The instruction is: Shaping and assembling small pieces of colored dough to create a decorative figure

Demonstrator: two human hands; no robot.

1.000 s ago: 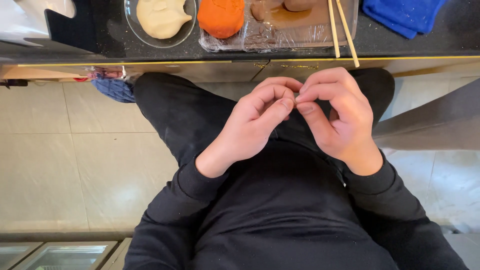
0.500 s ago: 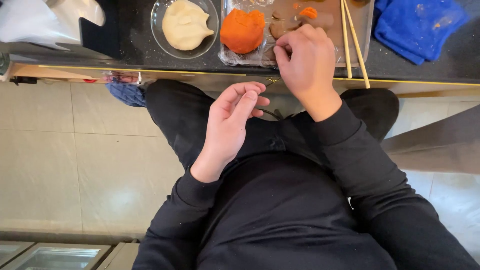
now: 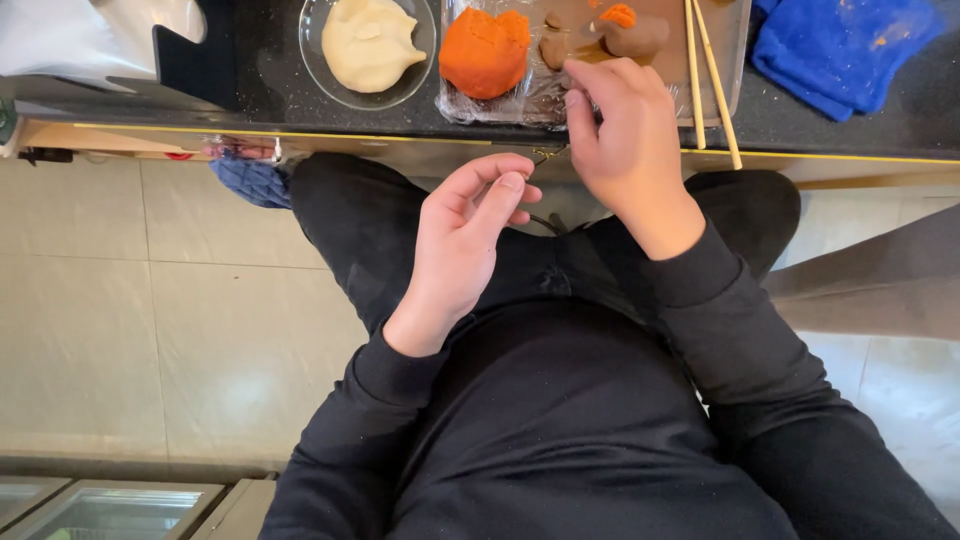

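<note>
Right hand (image 3: 628, 140): fingers curled at the wrapped tray's (image 3: 560, 95) edge, upper centre; whether it holds anything I cannot tell.
Left hand (image 3: 470, 225): loosely open, empty, over lap.
Orange dough (image 3: 485, 52): on tray, within reach.

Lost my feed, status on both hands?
Right hand reaching onto clear tray, over brown dough pieces. Left hand open, empty, above lap. Nothing blocking.

A home kitchen, by the look of it: a dark stone surface (image 3: 250, 90) carries a glass bowl (image 3: 318, 60) of pale dough (image 3: 368, 42), orange dough (image 3: 485, 52) on plastic wrap, chopsticks (image 3: 712, 80), above a tiled floor (image 3: 150, 300).
</note>
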